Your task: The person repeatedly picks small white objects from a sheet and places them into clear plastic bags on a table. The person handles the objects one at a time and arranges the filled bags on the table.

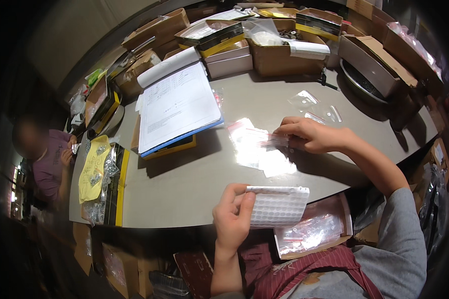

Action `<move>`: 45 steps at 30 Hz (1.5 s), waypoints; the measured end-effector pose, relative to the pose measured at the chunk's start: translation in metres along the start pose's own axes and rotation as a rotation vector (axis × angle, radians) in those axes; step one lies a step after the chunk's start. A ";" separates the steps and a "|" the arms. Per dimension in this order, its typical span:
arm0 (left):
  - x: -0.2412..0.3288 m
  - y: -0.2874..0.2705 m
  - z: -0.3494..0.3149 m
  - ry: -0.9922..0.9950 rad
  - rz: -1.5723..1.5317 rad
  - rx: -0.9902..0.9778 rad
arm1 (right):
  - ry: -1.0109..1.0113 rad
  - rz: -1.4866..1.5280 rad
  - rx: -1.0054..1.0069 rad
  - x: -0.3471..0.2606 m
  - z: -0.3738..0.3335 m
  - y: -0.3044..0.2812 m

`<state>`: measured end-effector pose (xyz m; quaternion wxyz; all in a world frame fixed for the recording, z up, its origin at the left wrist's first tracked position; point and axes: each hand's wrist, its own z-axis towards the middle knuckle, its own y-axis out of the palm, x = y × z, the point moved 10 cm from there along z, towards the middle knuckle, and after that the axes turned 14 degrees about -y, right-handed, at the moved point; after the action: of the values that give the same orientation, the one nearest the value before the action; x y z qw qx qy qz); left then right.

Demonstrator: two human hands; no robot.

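Observation:
My left hand (232, 214) grips a white sheet of round stickers (278, 205) by its left side, thumb in front. The sheet is held up off the near table edge, tilted toward me. My right hand (312, 134) is over the table with its fingers curled at the upper right of a pile of small clear zip bags (259, 149). Its fingertips pinch the edge of a bag; glare on the plastic hides what the bags contain. A few more clear bags (314, 105) lie just beyond my right hand.
A clipboard with papers (177, 107) rests on a box at left centre. A yellow note (95, 169) lies on bagged parts at the left edge, near another person (47, 159). Open boxes (289, 57) line the back. A carton of bags (314, 226) is by my lap.

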<state>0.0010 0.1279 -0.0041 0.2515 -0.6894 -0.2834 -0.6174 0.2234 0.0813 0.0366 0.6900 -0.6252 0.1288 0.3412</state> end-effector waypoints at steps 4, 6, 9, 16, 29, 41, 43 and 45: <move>0.004 0.005 -0.003 0.000 -0.103 -0.070 | -0.015 0.011 0.041 -0.012 -0.021 -0.010; 0.005 0.009 -0.002 -0.012 -0.123 -0.075 | 0.055 0.061 0.062 -0.012 -0.031 -0.013; 0.002 0.021 -0.003 -0.055 -0.084 -0.068 | -0.132 -0.188 0.182 -0.041 -0.035 -0.023; 0.010 0.054 -0.005 -0.061 0.080 -0.085 | -0.150 0.084 0.090 -0.089 -0.026 0.024; -0.001 0.049 0.002 -0.137 -0.128 -0.140 | -0.214 -0.192 0.296 -0.100 -0.017 0.010; 0.002 0.048 0.000 -0.091 -0.084 -0.125 | 0.266 -0.392 0.000 0.010 0.013 0.001; 0.003 0.047 -0.001 -0.085 -0.080 -0.125 | 0.257 -0.393 0.028 0.019 0.015 -0.015; 0.003 0.047 -0.001 -0.078 -0.092 -0.134 | 0.266 -0.366 0.059 0.026 0.013 -0.024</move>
<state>0.0334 0.0940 -0.0012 0.1651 -0.7145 -0.2824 -0.6184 0.2538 0.1020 0.0419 0.7354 -0.6571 0.1131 0.1209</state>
